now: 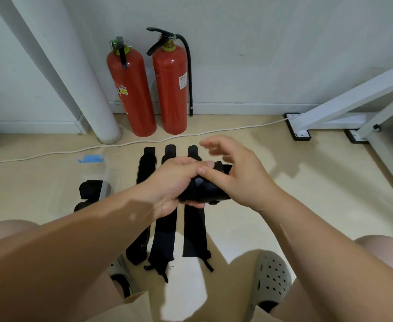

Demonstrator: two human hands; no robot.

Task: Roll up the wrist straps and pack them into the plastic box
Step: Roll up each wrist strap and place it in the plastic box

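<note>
A black wrist strap (pixel 204 189) is held above the floor (pixel 283 182), between both hands, already wound into a thick, roughly cylindrical bundle. The left hand (pixel 174 182) is closed around the near and left side of the bundle; the right hand (pixel 239 175) has its thumb (pixel 206 171) pressed on top of the roll while its fingers (pixel 216 142) are spread loosely and blurred, not clamped.

Three more straps lie flat and parallel on the floor beneath the hands: the left strap (pixel 142 173), the middle strap (pixel 165 233) and the right strap (pixel 194 231), each long and narrow with a thin loop tail at the near end.

The plastic box (pixel 107 173), clear-walled with a blue clip (pixel 91 158), stands on the floor left of the straps. Dark rolled bundles (pixel 91 190) are seen at or in it; whether all sit fully inside cannot be told.

Handling judgement: the material appears to be soft woven fabric, light, limp, non-fragile, with a matte, slightly fuzzy surface. A roll is expected to spring open if released, so it is best gripped around its girth with the free end pinned under a thumb. Slipping is judged unlikely.

Two red fire extinguishers (pixel 171 89) stand against the far wall.
</note>
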